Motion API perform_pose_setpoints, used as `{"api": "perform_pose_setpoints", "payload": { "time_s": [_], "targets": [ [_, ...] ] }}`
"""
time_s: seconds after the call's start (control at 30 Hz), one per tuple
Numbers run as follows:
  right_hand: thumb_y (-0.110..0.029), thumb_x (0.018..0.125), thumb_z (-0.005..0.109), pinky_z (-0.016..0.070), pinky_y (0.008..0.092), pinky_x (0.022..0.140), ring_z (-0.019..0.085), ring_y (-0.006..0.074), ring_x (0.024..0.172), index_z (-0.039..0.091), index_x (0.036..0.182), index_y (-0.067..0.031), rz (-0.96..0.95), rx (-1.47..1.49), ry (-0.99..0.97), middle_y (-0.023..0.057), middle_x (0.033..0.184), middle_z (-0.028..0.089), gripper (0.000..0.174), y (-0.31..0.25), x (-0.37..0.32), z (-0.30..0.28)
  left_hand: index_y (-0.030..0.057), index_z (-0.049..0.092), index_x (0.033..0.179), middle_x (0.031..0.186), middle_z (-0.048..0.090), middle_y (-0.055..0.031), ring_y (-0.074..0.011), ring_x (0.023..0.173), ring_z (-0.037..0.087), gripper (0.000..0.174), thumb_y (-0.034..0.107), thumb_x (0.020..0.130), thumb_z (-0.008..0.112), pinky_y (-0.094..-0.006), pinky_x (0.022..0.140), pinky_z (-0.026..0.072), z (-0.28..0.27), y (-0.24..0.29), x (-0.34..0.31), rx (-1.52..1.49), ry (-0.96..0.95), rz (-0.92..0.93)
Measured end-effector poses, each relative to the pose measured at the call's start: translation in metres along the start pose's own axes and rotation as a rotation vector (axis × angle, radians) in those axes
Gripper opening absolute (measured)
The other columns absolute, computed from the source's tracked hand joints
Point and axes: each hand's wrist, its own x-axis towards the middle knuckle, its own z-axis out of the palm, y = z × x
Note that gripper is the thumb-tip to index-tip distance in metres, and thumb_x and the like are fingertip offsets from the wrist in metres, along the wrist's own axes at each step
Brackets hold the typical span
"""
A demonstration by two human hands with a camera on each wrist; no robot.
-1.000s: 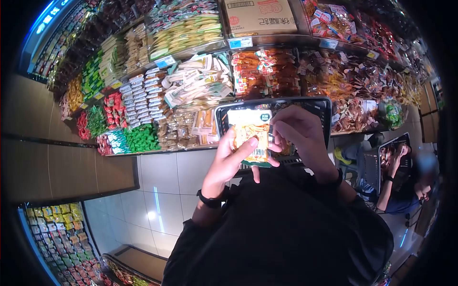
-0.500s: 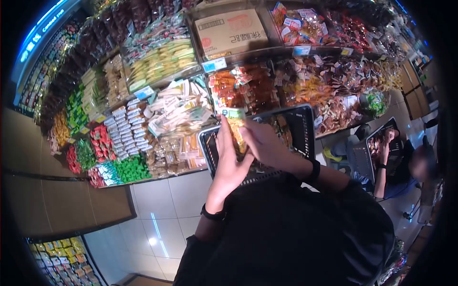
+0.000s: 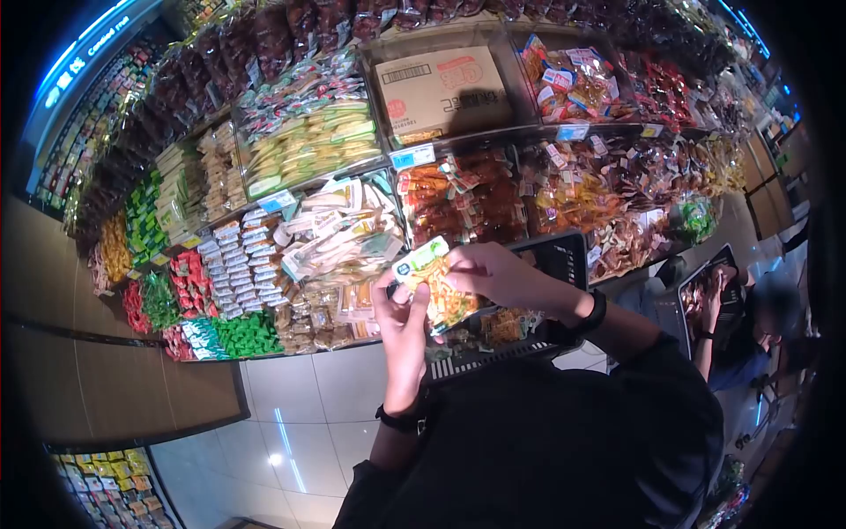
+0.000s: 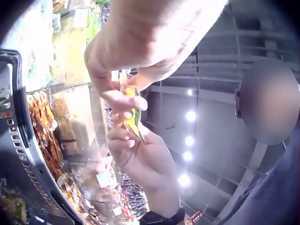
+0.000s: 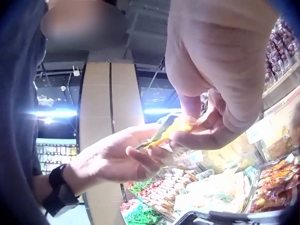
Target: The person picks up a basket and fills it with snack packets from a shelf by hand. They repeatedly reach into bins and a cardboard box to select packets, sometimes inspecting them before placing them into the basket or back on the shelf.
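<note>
A small food packet, white and green at one end with orange contents, is held between both hands in the head view. The left hand grips its left side, thumb across the front. At its upper right edge the right hand pinches the packet with thumb and fingers. Seen edge-on in the left wrist view, the packet lies between the fingers of both hands. The right wrist view shows the left hand under the packet and the right hand above.
A black basket with packets inside stands below and behind the hands. Sloping bins of wrapped snacks extend beyond it, with a cardboard box at the back. Another person with a basket is at the right.
The packet was nearly upright and seen narrow half a second ago; now its front faces the head camera, tilted. One second ago the right hand was apart from it; now it pinches the edge.
</note>
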Motion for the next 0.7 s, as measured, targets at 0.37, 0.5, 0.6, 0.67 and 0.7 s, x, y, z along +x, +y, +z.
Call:
{"api": "perform_pose_setpoints", "payload": {
  "time_s": [0.37,0.5,0.6,0.67,0.7],
  "targets": [
    [-0.018,0.079,0.072,0.0459,0.0423,0.097,0.054,0.0375,0.113,0.054,0.129,0.0028,-0.429,-1.289,0.071,0.0204,0.125,0.057,0.057,-0.021,-0.001,0.02,0.0041,0.054,0.104,0.087,0.063,-0.0012,-0.0058,0.073,0.058,0.012,-0.001,0.096,0.06,-0.0209,0.065,0.0471,0.003,-0.026,0.024,0.108,0.027,-0.041],
    [-0.01,0.078,0.067,0.0513,0.0398,0.085,0.062,0.031,0.103,0.056,0.122,0.0044,-0.413,-1.186,-0.053,0.0157,0.108,0.063,0.048,-0.026,0.016,-0.015,0.0037,0.059,0.105,0.095,0.067,-0.003,-0.0048,0.085,0.06,0.008,0.006,0.099,0.063,-0.0211,0.075,0.0476,0.009,-0.014,0.034,0.169,-0.098,0.077],
    [-0.002,0.081,0.063,0.0536,0.0432,0.079,0.067,0.0347,0.093,0.069,0.114,-0.0092,-0.348,-1.074,0.298,0.0158,0.099,0.069,0.035,-0.063,0.04,-0.065,0.0028,0.061,0.099,0.091,0.067,-0.0039,-0.0062,0.082,0.061,0.006,0.007,0.098,0.066,-0.0215,0.072,0.0479,-0.004,-0.009,0.04,0.192,-0.123,0.198],
    [-0.006,0.086,0.064,0.053,0.0458,0.072,0.068,0.0393,0.082,0.068,0.104,-0.0049,-0.461,-0.887,0.413,0.0195,0.089,0.069,0.019,-0.091,0.066,-0.108,-0.0004,0.061,0.098,0.088,0.067,-0.0063,-0.0104,0.076,0.063,0.006,0.005,0.098,0.064,-0.025,0.069,0.0515,-0.036,-0.018,0.04,0.267,-0.092,0.071],
    [-0.007,0.087,0.066,0.0512,0.0456,0.067,0.067,0.0399,0.075,0.065,0.096,-0.0029,-0.354,-0.901,0.489,0.0199,0.082,0.067,0.01,-0.099,0.076,-0.125,-0.0012,0.061,0.097,0.089,0.068,-0.0074,-0.0115,0.074,0.063,0.006,0.004,0.098,0.063,-0.0262,0.067,0.0525,-0.052,-0.027,0.039,0.309,-0.07,0.017]
  ]
}}
